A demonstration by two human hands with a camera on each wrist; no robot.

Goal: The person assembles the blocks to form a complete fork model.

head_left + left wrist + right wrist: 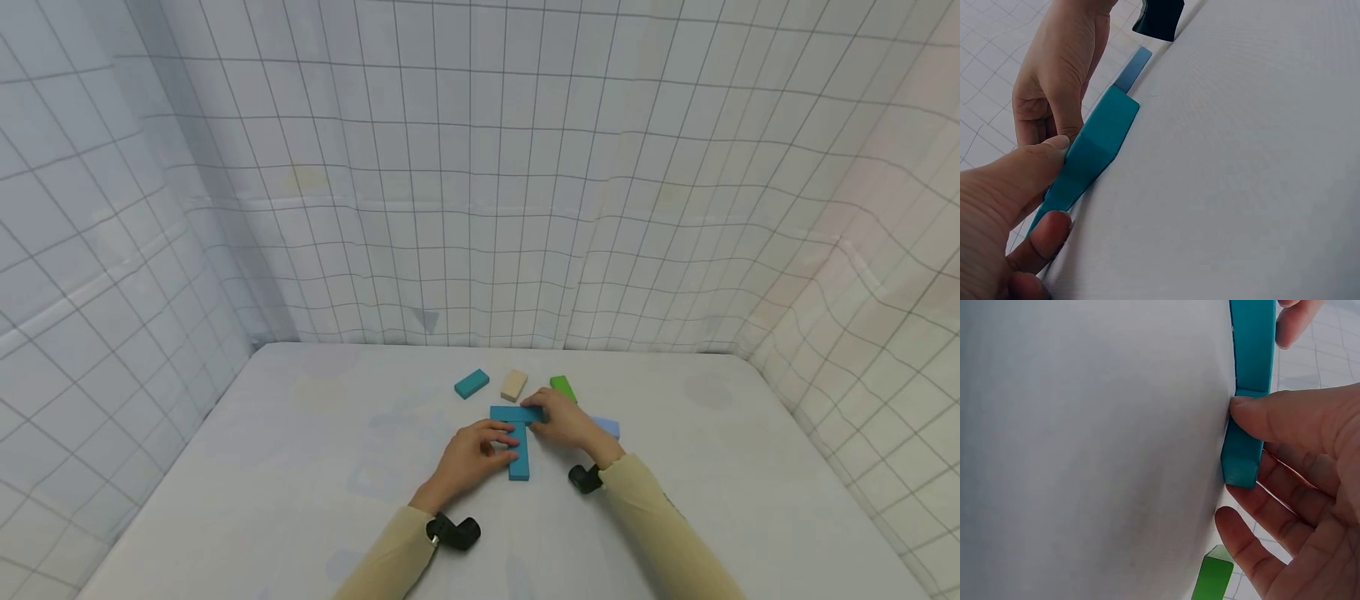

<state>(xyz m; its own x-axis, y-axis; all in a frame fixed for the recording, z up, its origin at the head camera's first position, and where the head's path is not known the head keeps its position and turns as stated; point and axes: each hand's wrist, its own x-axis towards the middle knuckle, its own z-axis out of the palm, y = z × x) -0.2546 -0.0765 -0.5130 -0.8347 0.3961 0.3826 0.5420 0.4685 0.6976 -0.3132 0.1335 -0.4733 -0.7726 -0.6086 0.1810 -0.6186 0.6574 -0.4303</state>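
Two flat blue blocks lie in a T on the white table, one crosswise block (506, 413) above one lengthwise block (519, 468). My right hand (561, 418) pinches the right end of the crosswise block, its thumb on the near side and fingers on the far side. In the right wrist view the thumb lies over that block (1242, 453). My left hand (468, 454) is at the left side of the lengthwise block, thumb and fingers spread apart with their tips right at its edge. The left wrist view shows this block (1094, 140) beside the thumb tip.
Beyond the T lie a teal block (472, 383), a beige block (513, 385) and a green block (562, 387). A light blue block (606, 427) sits behind the right wrist. Grid-patterned white cloth (480, 208) hangs along the table's back and sides.
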